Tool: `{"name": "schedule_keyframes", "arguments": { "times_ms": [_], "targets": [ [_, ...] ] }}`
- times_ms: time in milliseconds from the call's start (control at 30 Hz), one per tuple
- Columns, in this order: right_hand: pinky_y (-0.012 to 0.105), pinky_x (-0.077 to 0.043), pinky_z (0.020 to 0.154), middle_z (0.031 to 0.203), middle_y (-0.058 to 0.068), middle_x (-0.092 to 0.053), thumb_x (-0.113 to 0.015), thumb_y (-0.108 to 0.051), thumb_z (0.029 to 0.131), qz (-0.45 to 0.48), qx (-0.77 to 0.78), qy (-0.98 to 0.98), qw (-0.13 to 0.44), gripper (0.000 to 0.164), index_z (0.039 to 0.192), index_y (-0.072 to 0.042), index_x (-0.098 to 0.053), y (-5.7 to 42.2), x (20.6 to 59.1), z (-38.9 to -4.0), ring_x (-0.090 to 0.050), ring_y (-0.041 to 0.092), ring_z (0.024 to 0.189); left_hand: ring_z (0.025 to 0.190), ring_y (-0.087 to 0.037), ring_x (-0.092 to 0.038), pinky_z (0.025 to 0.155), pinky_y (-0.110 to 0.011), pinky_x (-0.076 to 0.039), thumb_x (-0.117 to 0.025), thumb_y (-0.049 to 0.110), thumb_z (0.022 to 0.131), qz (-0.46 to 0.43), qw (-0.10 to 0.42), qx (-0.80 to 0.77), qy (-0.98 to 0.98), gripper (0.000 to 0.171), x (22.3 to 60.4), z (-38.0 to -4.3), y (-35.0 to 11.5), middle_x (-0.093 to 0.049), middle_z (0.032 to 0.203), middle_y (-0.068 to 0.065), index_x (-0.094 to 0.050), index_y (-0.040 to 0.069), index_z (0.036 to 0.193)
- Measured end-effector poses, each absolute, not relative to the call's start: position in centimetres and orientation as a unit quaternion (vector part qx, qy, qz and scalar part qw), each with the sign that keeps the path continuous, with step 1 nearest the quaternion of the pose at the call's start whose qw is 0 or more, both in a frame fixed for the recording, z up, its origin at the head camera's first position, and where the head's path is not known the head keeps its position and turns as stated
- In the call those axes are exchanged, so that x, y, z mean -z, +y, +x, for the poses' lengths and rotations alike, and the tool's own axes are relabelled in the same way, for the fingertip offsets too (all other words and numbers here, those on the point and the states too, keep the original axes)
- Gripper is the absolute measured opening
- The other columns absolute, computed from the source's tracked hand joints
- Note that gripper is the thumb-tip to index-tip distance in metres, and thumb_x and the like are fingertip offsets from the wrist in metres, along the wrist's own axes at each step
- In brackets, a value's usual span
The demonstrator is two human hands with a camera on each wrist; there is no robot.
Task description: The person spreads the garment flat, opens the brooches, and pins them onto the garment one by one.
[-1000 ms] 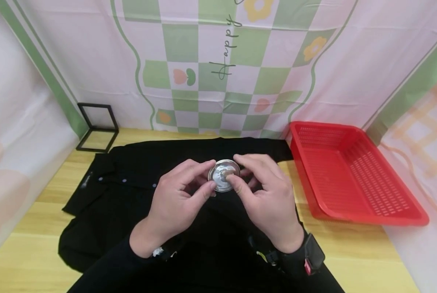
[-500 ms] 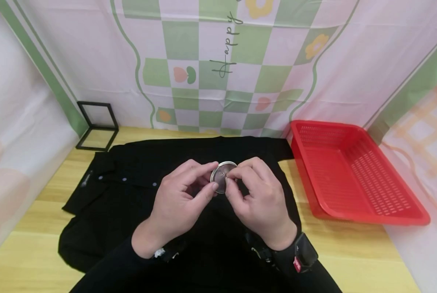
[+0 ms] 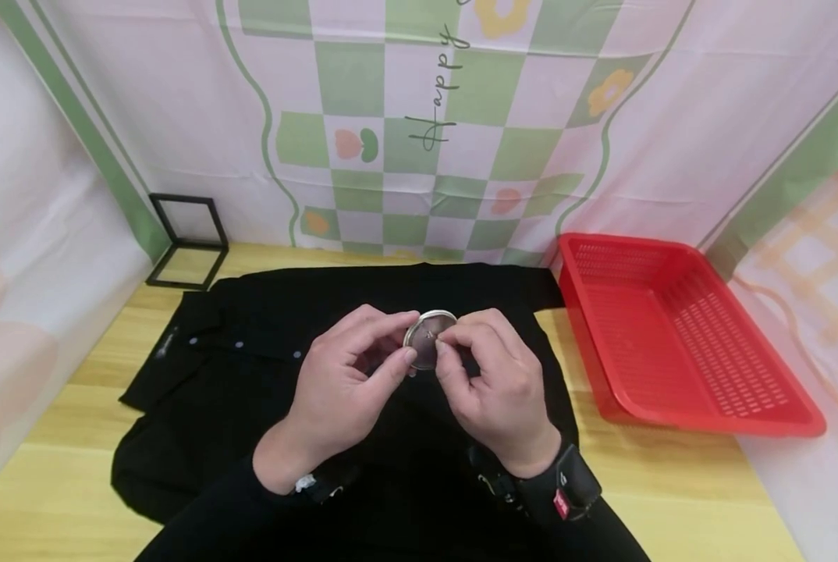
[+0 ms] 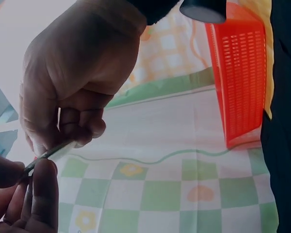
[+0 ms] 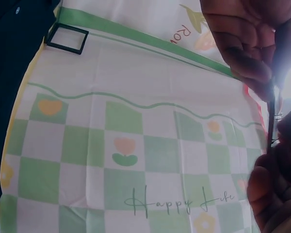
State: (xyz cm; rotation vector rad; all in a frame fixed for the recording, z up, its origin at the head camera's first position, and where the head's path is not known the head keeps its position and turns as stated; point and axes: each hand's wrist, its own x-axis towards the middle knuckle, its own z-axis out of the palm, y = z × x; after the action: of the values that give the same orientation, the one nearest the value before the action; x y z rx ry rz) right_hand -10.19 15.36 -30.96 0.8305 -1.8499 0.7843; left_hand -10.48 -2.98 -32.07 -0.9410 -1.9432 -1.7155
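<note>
In the head view a thin, round, silver-coloured metal disc (image 3: 423,347) with a raised rim is held tilted above a black shirt (image 3: 180,445). A small fitting shows at its middle, but its exact kind is unclear. The thumb and index finger of my left hand (image 3: 345,382) grip the disc's left edge. My right hand (image 3: 499,390) pinches at its middle with thumb and index finger, covering the right part. Seen edge-on in the right wrist view, the disc (image 5: 271,121) has a small piece standing out from one face.
Buttons show along the shirt, which lies spread on the wooden table (image 3: 47,476). A red plastic basket (image 3: 672,343) stands at the right. Two joined black square frames (image 3: 197,247) stand at the back left. Printed cloth (image 3: 352,187) hangs behind and at the sides.
My right fingers have shifted from the disc's right rim to a pinch near its middle. The disc has tilted, its face now looking darker. My left hand keeps nearly the same grip.
</note>
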Motion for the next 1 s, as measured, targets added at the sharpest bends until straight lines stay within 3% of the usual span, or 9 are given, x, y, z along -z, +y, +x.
{"name": "schedule_keyframes", "arguments": {
  "times_ms": [167, 367, 467, 633, 767, 1000],
  "targets": [
    [0.026, -0.049, 0.067, 0.093, 0.014, -0.060, -0.060, -0.007, 0.087, 0.327, -0.405, -0.752, 0.404, 0.015, 0.097, 0.004, -0.064, 15.8, 31.1, -10.1, -0.057, 0.022, 0.078, 0.080, -0.015, -0.065, 0.067, -0.029, -0.057, -0.070, -0.008, 0.088, -0.324, 0.204, 0.616, -0.688, 0.029, 32.1, -10.6, -3.3, -0.065, 0.096, -0.002, -0.072, 0.002, 0.116],
    [0.030, -0.053, 0.070, 0.104, 0.017, -0.062, -0.054, 0.003, 0.096, 0.348, -0.608, -0.694, 0.165, 0.013, 0.103, 0.001, -0.064, 16.9, 31.0, -9.7, -0.060, 0.024, 0.084, 0.082, -0.017, -0.066, 0.072, -0.031, -0.058, -0.069, -0.009, 0.089, -0.325, 0.195, 0.623, -0.684, 0.025, 32.0, -10.8, -3.7, -0.067, 0.099, 0.000, -0.073, 0.003, 0.110],
    [0.035, -0.055, 0.075, 0.112, 0.021, -0.061, -0.055, 0.000, 0.097, 0.343, -0.655, -0.671, 0.055, 0.009, 0.099, 0.000, -0.064, 17.3, 30.8, -9.8, -0.061, 0.030, 0.091, 0.083, -0.018, -0.066, 0.072, -0.031, -0.057, -0.070, -0.007, 0.089, -0.327, 0.186, 0.624, -0.685, 0.022, 32.0, -10.9, -3.9, -0.068, 0.098, 0.000, -0.072, 0.004, 0.108],
    [0.034, -0.054, 0.085, 0.124, 0.024, -0.059, -0.064, -0.004, 0.093, 0.334, -0.681, -0.648, -0.076, 0.008, 0.099, 0.001, -0.063, 17.8, 31.0, -10.1, -0.060, 0.035, 0.106, 0.089, -0.017, -0.065, 0.075, -0.031, -0.055, -0.073, -0.009, 0.085, -0.357, 0.183, 0.609, -0.684, 0.020, 32.0, -11.3, -4.3, -0.070, 0.097, 0.001, -0.074, 0.006, 0.099],
    [0.036, -0.055, 0.083, 0.113, 0.022, -0.063, -0.069, 0.001, 0.091, 0.361, -0.663, -0.649, -0.094, 0.008, 0.098, -0.001, -0.066, 17.5, 31.1, -10.2, -0.061, 0.037, 0.100, 0.094, -0.019, -0.064, 0.081, -0.033, -0.053, -0.073, -0.015, 0.081, -0.420, 0.190, 0.590, -0.663, 0.027, 32.0, -11.6, -4.9, -0.072, 0.096, 0.000, -0.073, 0.009, 0.093],
    [0.037, -0.057, 0.074, 0.101, 0.013, -0.068, -0.077, 0.005, 0.084, 0.300, -0.638, -0.708, -0.035, 0.020, 0.095, -0.007, -0.066, 17.0, 30.8, -9.5, -0.065, 0.031, 0.085, 0.101, -0.023, -0.064, 0.087, -0.035, -0.053, -0.074, -0.010, 0.083, -0.465, 0.219, 0.547, -0.661, 0.023, 31.7, -11.6, -5.8, -0.072, 0.103, -0.003, -0.075, 0.008, 0.095]
  ]
}}
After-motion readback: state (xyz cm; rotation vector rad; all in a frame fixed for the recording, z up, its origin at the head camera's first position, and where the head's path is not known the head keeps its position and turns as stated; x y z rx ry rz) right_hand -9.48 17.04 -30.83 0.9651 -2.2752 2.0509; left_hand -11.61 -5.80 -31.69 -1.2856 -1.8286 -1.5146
